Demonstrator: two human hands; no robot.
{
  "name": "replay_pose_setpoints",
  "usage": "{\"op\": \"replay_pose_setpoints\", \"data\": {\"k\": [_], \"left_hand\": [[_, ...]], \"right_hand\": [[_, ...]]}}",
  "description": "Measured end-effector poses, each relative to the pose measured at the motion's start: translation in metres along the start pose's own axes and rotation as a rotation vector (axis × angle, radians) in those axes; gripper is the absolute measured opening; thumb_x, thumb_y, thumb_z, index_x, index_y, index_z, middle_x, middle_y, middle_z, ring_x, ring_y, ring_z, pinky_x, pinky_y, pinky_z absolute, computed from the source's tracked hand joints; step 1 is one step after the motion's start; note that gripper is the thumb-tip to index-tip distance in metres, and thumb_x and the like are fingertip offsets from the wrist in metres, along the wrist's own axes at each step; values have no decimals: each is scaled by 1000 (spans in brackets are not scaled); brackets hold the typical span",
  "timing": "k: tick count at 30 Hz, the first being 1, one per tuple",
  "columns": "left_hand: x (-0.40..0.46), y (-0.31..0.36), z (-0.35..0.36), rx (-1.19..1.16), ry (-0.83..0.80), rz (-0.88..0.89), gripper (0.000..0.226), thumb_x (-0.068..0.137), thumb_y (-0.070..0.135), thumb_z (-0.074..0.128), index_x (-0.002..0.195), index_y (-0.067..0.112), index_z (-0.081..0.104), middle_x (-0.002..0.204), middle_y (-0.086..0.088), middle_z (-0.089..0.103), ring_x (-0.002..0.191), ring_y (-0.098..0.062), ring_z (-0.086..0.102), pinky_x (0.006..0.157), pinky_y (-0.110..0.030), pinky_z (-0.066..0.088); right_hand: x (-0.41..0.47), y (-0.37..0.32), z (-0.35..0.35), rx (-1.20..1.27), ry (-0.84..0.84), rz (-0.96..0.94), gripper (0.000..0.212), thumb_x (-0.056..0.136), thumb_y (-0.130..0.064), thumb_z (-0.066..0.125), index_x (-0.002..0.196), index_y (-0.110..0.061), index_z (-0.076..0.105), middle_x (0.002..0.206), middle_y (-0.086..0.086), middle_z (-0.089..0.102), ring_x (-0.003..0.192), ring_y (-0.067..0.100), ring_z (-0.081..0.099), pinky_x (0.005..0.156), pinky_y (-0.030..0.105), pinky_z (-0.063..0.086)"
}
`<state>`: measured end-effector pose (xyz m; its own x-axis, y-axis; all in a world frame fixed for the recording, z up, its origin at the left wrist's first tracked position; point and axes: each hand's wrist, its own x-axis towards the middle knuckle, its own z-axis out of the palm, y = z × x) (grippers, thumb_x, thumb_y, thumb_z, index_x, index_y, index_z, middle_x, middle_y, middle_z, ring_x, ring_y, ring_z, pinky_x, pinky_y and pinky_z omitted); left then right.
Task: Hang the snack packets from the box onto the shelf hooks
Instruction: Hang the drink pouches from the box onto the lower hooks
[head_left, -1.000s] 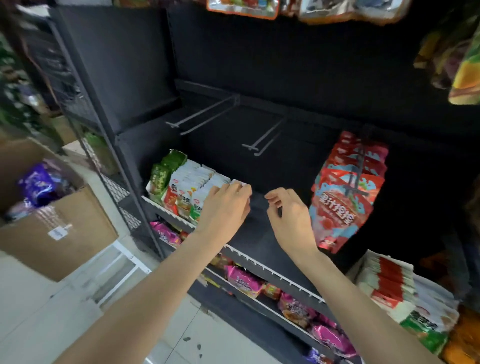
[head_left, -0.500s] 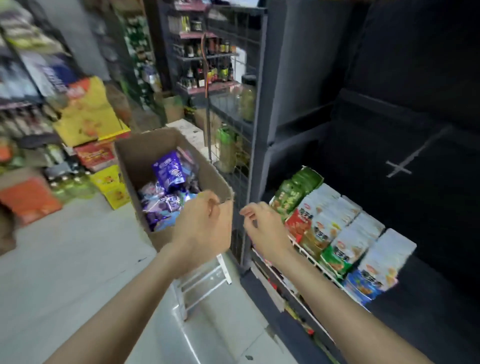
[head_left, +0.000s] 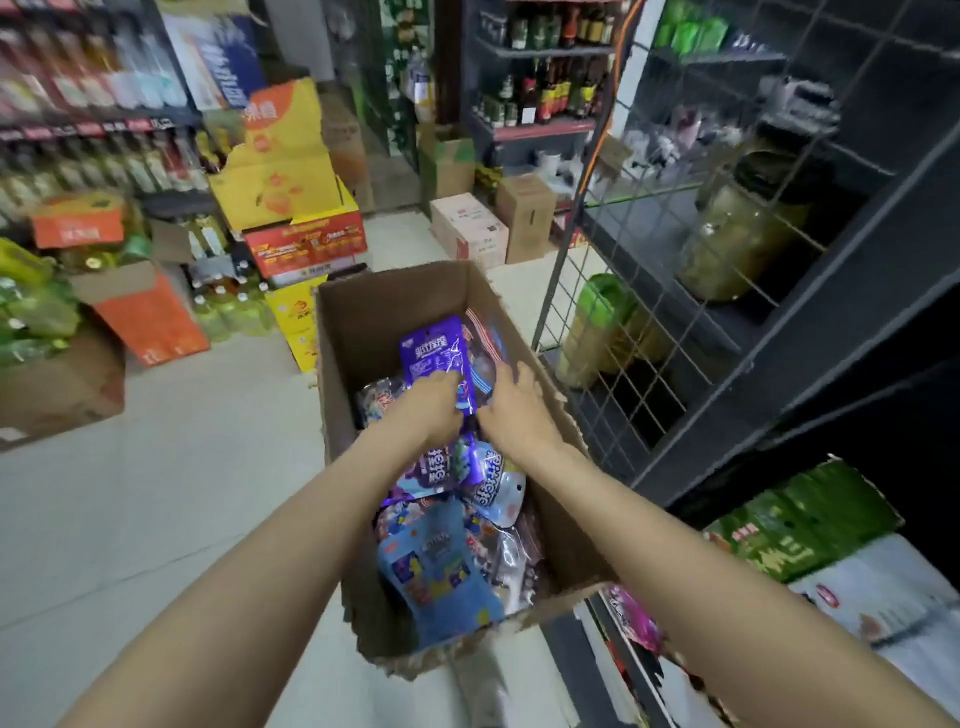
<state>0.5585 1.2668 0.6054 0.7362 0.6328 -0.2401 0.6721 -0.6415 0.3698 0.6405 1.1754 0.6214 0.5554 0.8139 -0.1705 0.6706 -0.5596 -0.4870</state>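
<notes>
Purple packet (head_left: 439, 358) gripped by left hand (head_left: 428, 410); right hand (head_left: 511, 410) flat alongside.

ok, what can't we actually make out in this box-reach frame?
- Head view: left hand fingertips, curled out of sight over the purple packet; grip unconfirmed.
- Right hand fingertips, motion-blurred against the packets.
- Box bottom, buried under the packets; count unknown.
- Packet print, too blurred to read.
- Shelf hooks, out of frame.
</notes>
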Motion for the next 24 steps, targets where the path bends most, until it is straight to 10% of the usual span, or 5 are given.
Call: {"op": "replay_pose_setpoints", "data": {"k": [9,15,18,21,24], "left_hand": [[68,-26,34,200,-206,-62,66,94,35,50,149,25,16,159,-2,-9,146,-29,0,114,-52,17],[79,-50,43,-81,-220,-335,48,95,43,45,129,10,38,134,-27,45,121,-42,45,99,-46,40],[81,-53,34,-126,-233,-330,43,92,26,56,127,8,41,127,-20,54,118,-36,50,93,-39,41],[73,-61,26,-132,-300,-341,44,82,9,62,122,11,46,121,-16,58,111,-32,54,81,-30,43],[58,-64,27,-161,-352,-342,55,78,9,69,126,11,41,120,-15,57,109,-30,55,75,-28,40]], "right_hand": [[80,1,24,-301,-16,-20,49,96,-12,43,141,-3,26,133,20,36,123,34,42,95,36,39],[86,7,43,-433,127,-120,51,90,-6,20,134,8,41,139,27,41,121,34,49,87,32,49],[86,18,56,-586,101,-313,36,74,-9,56,105,5,68,113,22,65,100,31,66,81,35,57],[83,21,65,-673,-35,-337,61,67,-19,77,120,6,59,106,15,66,99,27,63,109,39,35],[86,18,78,-684,-128,-269,44,96,-18,41,135,0,43,129,17,54,122,27,49,115,40,-12]]}}
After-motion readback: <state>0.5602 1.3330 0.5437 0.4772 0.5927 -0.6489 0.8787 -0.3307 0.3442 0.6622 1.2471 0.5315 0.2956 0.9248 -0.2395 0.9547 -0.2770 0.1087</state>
